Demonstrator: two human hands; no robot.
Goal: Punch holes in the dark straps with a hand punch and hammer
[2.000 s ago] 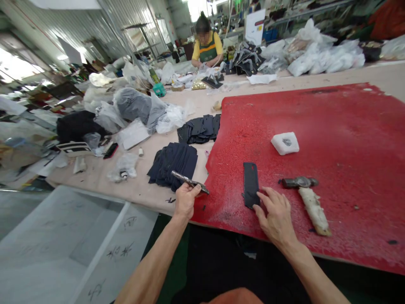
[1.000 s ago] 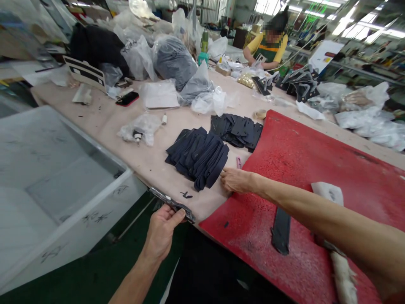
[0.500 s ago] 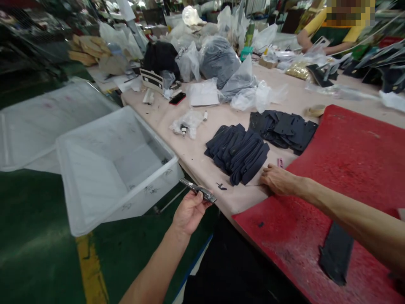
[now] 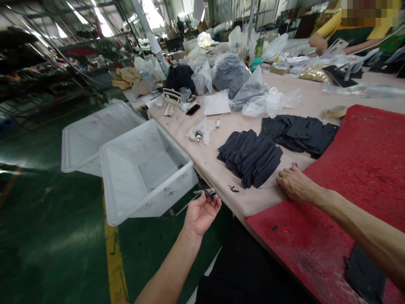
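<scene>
My left hand [image 4: 202, 213] is held out past the table's edge, its fingers closed on a narrow, dark, shiny strip [image 4: 205, 193] whose exact kind I cannot make out. My right hand [image 4: 294, 183] rests on the tabletop by the corner of a red mat [image 4: 319, 236], fingers curled together. A thin, light rod [image 4: 268, 187] reaches left from its fingertips. Just beyond the knuckles lies a small pink object [image 4: 295, 164]. Left of this hand is a fanned stack of dark navy fabric pieces [image 4: 253, 158], with a second pile [image 4: 300, 133] behind it.
Two white plastic bins [image 4: 148, 169] stand on the green floor at left. Dark scraps [image 4: 233, 188] lie near the table edge. A phone [image 4: 193, 109], plastic bags [image 4: 230, 74] and papers [image 4: 217, 102] sit farther back. A person in yellow sleeves [image 4: 382, 38] works across the table.
The view has swung up and to the left, shifting everything rightward and showing more of the hall. The strip in my left hand has turned and looks shorter. My right hand stays at the stack.
</scene>
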